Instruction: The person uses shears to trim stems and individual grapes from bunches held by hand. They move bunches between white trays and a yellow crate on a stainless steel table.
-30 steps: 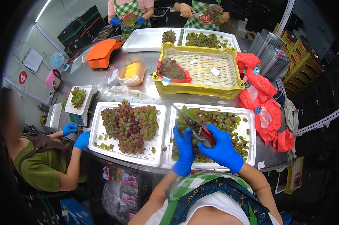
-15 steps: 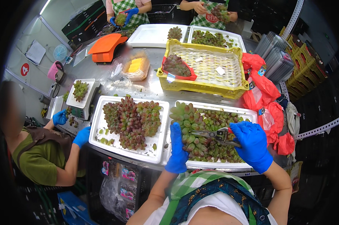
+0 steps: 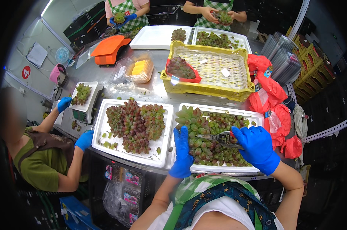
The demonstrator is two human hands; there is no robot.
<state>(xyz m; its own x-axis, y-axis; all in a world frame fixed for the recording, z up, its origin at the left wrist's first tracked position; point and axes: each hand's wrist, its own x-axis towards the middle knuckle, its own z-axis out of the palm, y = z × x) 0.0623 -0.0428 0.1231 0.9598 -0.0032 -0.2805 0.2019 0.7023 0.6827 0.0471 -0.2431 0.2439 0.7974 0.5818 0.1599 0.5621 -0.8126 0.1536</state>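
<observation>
My left hand [image 3: 182, 151], in a blue glove, is closed around the near left side of a green-to-reddish grape bunch [image 3: 194, 122]; part of its grip is hidden by the fruit. In my gloved right hand [image 3: 257, 147] is a pair of pruning shears [image 3: 221, 137] with red on the handles. Their metal blades point left and lie against the bunch's right side. Beneath both, a white foam tray [image 3: 253, 119] holds many loose grapes [image 3: 236, 153]. Beside it on the left, another white tray [image 3: 164, 150] bears several reddish bunches [image 3: 133, 120].
A yellow crate [image 3: 208, 92] with a red-wrapped bunch stands beyond my tray. Red bags [image 3: 271, 96] lie at the right. At the left, a co-worker's gloved hand [image 3: 64, 103] is beside a scale [image 3: 85, 99] bearing grapes. Two people handle grapes across the table.
My right hand and the shears have shifted slightly left; my left hand keeps its hold. The left co-worker's far hand has risen toward the grapes on the scale.
</observation>
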